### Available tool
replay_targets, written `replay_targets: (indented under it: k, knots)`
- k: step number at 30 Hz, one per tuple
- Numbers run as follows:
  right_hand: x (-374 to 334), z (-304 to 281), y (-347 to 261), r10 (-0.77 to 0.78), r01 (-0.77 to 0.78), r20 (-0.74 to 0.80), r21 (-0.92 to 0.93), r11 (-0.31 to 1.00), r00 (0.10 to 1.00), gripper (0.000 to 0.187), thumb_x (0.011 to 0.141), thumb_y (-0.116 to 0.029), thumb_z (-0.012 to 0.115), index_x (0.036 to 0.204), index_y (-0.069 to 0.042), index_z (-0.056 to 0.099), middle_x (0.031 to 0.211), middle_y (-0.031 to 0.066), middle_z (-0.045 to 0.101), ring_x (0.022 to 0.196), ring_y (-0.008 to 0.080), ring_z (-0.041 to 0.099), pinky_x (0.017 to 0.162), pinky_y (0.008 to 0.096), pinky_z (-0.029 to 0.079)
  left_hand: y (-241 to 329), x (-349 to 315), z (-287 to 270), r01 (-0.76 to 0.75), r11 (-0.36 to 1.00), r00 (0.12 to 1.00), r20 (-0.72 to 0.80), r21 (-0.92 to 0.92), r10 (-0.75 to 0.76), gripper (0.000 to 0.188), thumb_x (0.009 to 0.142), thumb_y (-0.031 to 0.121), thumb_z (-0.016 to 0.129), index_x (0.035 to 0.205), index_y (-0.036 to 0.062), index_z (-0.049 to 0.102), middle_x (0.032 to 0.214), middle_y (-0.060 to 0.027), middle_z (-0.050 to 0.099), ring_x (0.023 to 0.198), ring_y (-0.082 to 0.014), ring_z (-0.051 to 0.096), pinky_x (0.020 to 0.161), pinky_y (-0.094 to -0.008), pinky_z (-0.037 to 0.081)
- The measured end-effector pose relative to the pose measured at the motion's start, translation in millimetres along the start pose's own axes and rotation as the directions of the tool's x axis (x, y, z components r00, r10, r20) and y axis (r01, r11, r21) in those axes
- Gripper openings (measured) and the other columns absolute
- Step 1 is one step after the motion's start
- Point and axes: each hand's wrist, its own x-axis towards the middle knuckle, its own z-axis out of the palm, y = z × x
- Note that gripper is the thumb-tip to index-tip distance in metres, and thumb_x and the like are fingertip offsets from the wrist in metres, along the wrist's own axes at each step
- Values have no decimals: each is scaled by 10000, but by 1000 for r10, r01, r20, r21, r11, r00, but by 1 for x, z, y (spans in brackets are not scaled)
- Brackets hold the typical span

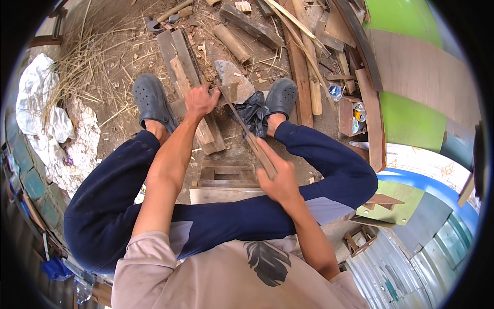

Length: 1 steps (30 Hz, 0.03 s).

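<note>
My right hand [279,176] is closed around the wooden handle of a long, narrow-bladed tool [240,119]. The blade slants up and away to the left; its exact kind I cannot make out. Its far end meets a short piece of wood [230,93] between my feet. My left hand [201,100] is closed on that wood, just left of the blade tip, with the fingers partly hidden. Under the left hand lie long boards [181,56], and a paler wood strip [193,108] rests on them. A flat grey stone [232,76] sits just beyond the short wood.
A crumpled black plastic bag [251,114] lies against my right shoe [282,98]. Planks [298,67] and wood offcuts cover the ground ahead and right. Dry straw [103,67] and a white sack [41,98] are at left. A low wooden stool [226,175] stands between my legs.
</note>
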Motion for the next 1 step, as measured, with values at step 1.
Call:
replay_targets:
  k: [1]
  knots:
    - [0, 0, 0, 4, -4, -6, -1, 1000, 1000, 654, 703, -66, 590, 1351, -131, 522, 1012, 223, 683, 898, 359, 682, 857, 403, 525, 1, 0, 3, -20, 1000, 1000, -3, -5, 20, 441, 814, 440, 530, 987, 79, 714, 820, -227, 677, 807, -382, 668, 762, -464, 522]
